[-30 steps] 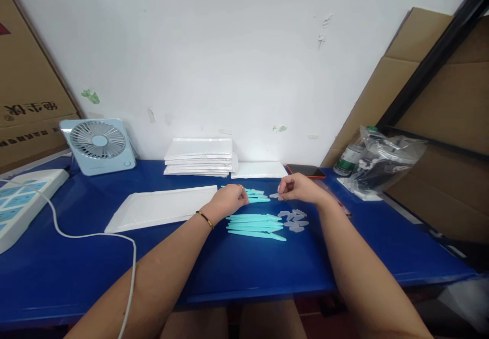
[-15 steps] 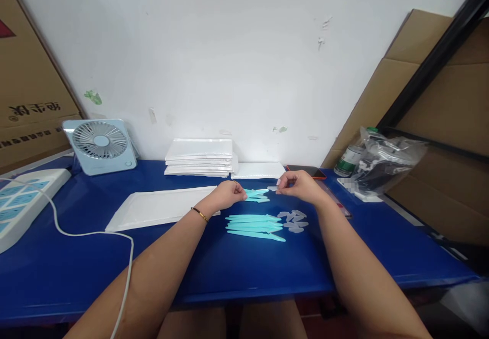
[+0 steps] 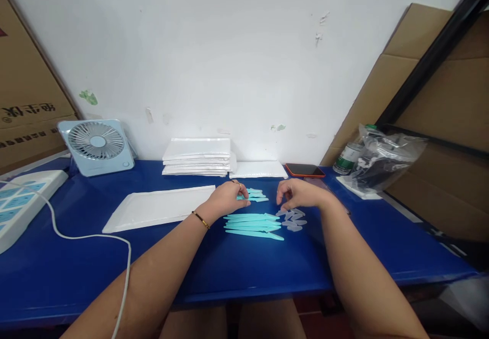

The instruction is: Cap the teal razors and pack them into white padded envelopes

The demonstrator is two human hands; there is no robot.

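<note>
My left hand rests on the blue table, fingers closed on the ends of a few turquoise plastic sticks. A second row of several turquoise sticks lies just in front of it. My right hand hovers over a small heap of clear plastic caps, fingers curled down and touching the topmost cap. Whether it holds one is hidden by the fingers.
A flat white padded envelope lies left of my hands, and a stack of them stands at the wall. A small fan, a power strip with its cable, a phone and a plastic bag ring the table.
My right hand has dropped from beside the held sticks down to the heap of clear caps. My left hand has stayed on the turquoise sticks.
</note>
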